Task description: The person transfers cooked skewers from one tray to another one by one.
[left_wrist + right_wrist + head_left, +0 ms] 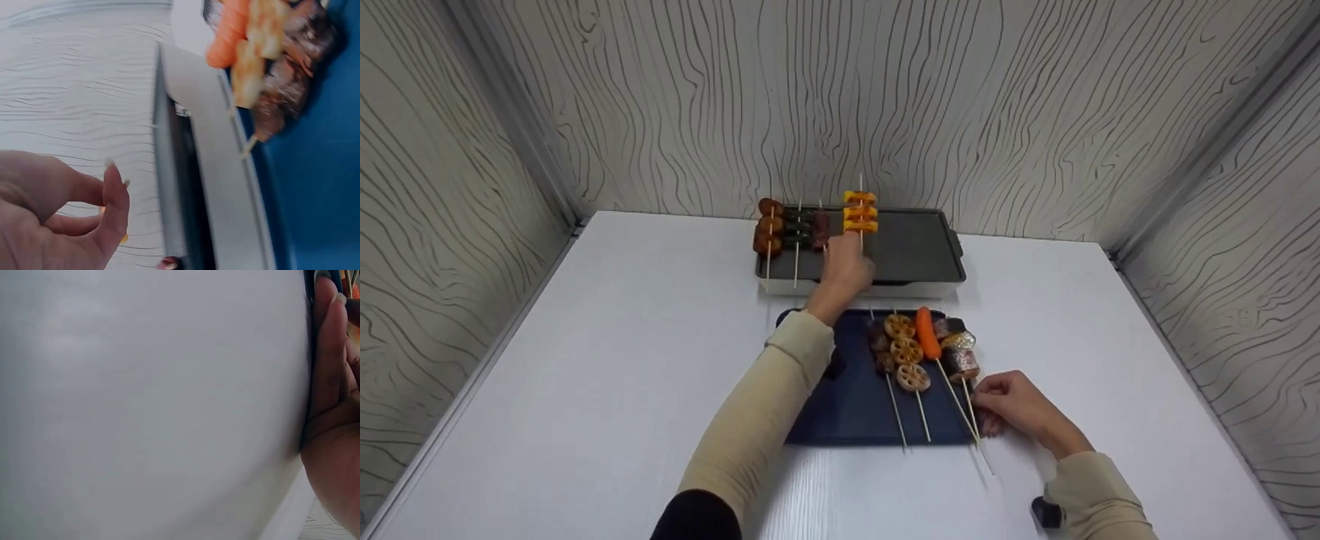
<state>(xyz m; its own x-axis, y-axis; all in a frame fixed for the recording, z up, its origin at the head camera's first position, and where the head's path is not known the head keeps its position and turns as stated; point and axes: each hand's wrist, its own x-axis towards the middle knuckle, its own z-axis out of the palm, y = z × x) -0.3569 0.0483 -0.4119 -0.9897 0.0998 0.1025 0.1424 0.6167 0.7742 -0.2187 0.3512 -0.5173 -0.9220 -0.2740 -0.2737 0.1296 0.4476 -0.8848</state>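
The thin, pale, wooden-looking stick with yellow-and-orange chunks (860, 212) is sitting over the flat, dark grey grill plate (915, 251); I can't tell if it is touching. The chunks are lying straight ahead of the bare left hand (847, 262), and the stick is pointing away from the person, toward the wood-patterned wall (840, 97). The left hand is far nearer than the right, and its thumb and finger are pinching the stick. Sticks of brown, dark green and dark red food (769, 225) are lying to the left, pointing nearly the same way. Closer to the person, the flat, dark blue tray (840, 412) is resting on the white surface (660, 337). The bare right hand (1012, 405) is bending its fingers at the tray's right edge; I can't tell if they are gripping. The head view is hiding the pinch, but the left wrist view is showing thumb and finger meeting.
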